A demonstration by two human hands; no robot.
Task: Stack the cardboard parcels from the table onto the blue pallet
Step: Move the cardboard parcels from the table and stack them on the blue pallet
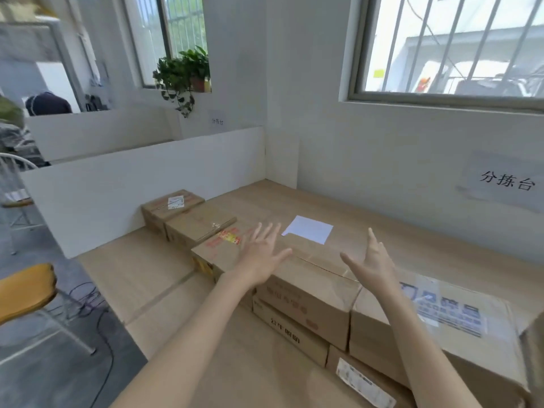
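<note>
Wooden table (141,269) | 6 cardboard parcels (309,284) | left hand (259,254), right hand (374,263): 2 spread wide, empty

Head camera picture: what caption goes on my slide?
Two open hands, left hand and right hand, reach toward a cardboard parcel on the table.

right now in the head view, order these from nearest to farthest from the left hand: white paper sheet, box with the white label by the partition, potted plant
From the left hand:
1. white paper sheet, just right, on the table
2. box with the white label, left, by the partition
3. potted plant, far back on the windowsill
</note>
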